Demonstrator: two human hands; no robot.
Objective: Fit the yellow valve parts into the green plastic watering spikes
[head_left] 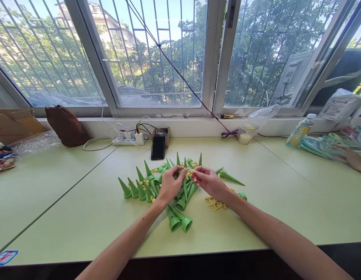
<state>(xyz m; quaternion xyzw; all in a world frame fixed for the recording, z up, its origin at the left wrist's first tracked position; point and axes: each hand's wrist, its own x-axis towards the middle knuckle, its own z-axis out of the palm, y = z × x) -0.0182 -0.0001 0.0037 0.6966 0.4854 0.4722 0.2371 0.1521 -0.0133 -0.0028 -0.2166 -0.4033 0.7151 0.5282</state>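
My left hand point(172, 183) is closed, its thumb and fingertips pinched at the upper end of a green plastic spike point(185, 189) whose tip points down. My right hand point(209, 181) is closed too, its fingertips pinching a small yellow plastic piece point(189, 174) close beside my left fingertips. Whether the two parts touch is hidden by the fingers. Around and under both hands lies a pile of hollow green spikes point(186, 223). Small yellow T-shaped pieces point(215, 203) are heaped under my right wrist.
Several spikes stand upright in a row point(133, 190) at the left. Behind the pile are a phone point(158, 147), a power strip point(128, 140) and a tub point(245, 135). A brown bag point(66, 126) stands back left. Another person's hand point(351, 156) reaches over plastic bags point(317, 146) at far right, near a bottle point(300, 130).
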